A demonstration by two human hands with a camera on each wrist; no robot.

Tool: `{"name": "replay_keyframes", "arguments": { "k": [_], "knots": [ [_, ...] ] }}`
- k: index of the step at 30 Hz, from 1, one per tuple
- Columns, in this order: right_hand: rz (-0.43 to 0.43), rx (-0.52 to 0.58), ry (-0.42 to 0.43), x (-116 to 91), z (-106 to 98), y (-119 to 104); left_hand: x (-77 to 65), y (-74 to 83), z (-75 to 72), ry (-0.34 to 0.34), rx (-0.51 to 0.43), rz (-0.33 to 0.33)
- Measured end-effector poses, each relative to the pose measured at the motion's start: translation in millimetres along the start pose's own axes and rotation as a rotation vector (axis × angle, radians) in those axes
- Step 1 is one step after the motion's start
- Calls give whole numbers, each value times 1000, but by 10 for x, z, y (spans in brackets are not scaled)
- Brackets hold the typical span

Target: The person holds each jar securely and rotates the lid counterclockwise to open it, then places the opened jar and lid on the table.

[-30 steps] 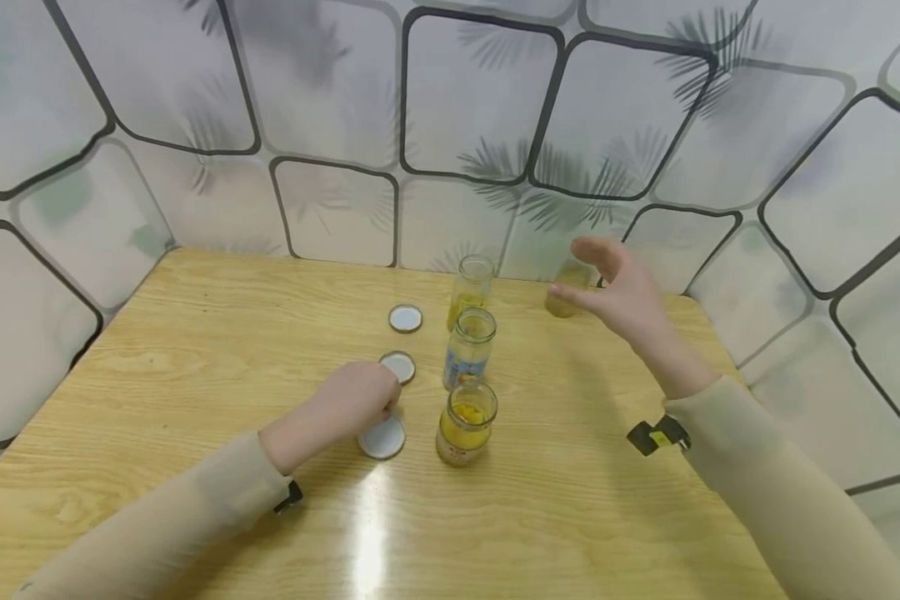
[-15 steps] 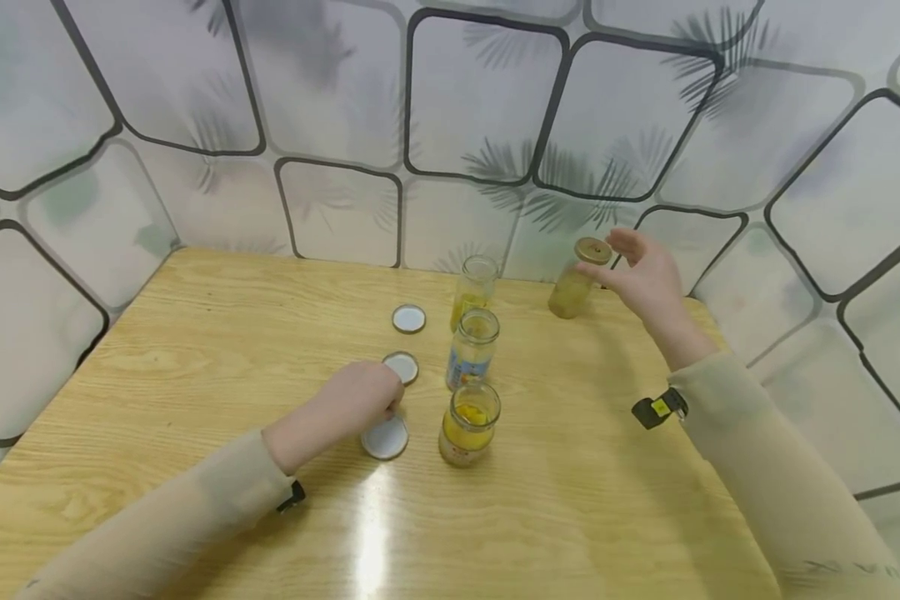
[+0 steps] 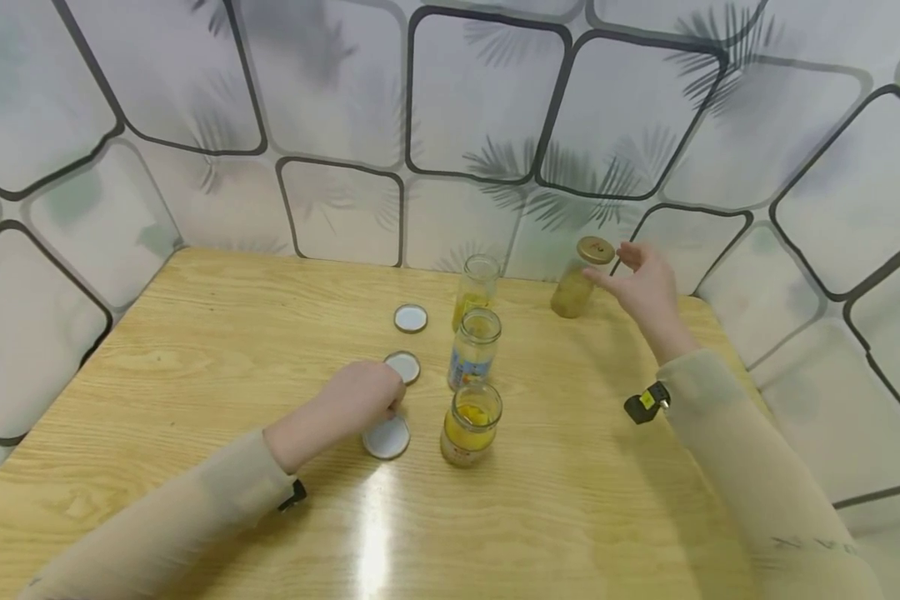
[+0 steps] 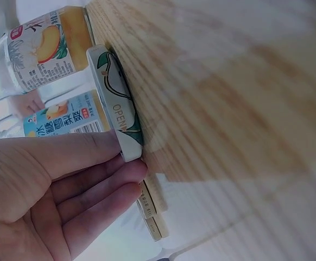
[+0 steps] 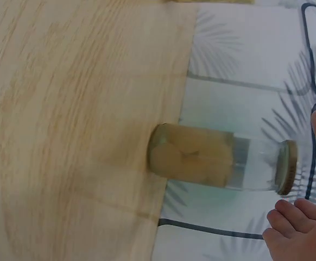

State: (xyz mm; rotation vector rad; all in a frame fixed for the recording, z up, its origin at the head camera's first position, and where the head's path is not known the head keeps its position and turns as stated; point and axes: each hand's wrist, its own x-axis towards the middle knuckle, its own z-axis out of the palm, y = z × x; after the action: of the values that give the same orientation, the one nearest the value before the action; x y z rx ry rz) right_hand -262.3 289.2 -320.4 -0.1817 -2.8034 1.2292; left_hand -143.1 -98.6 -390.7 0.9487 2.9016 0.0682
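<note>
My left hand is on the table. In the left wrist view its thumb and fingertips pinch the edge of a white jar lid marked OPEN; in the head view this lid lies inside up. My right hand is held with thumb and fingers spread, just right of an upright jar with a gold lid. The right wrist view shows a gap between the fingers and this jar. A lidless jar with yellow contents stands nearest, behind it a blue-labelled jar, then a tall jar.
A middle lid and a far lid lie inside up, left of the lidless jars. Patterned panels rise at the back and sides of the wooden table. The capped jar stands close to the back panel.
My right hand has drawn off to the right from the capped jar, bringing its gold lid into view, then dipped slightly. My left hand stays at the near lid.
</note>
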Motion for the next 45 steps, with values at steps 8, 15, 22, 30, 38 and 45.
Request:
{"name": "replay_keyframes", "arguments": {
  "k": [8,15,22,30,38,45],
  "knots": [
    [28,13,-8,90,115,162,0,-14,7,-11,-17,-13],
    [54,14,-35,146,251,304,-6,-13,21,-14,-26,-14],
    [82,-1,-57,168,400,415,-13,-7,39,-13,-53,-20],
    [87,26,-70,198,501,496,-3,-15,38,-2,-46,-11],
    [97,54,-62,244,595,528,5,-18,36,-4,-35,-11],
    [123,97,-57,293,657,474,3,-14,29,14,-8,4]
  ]
}}
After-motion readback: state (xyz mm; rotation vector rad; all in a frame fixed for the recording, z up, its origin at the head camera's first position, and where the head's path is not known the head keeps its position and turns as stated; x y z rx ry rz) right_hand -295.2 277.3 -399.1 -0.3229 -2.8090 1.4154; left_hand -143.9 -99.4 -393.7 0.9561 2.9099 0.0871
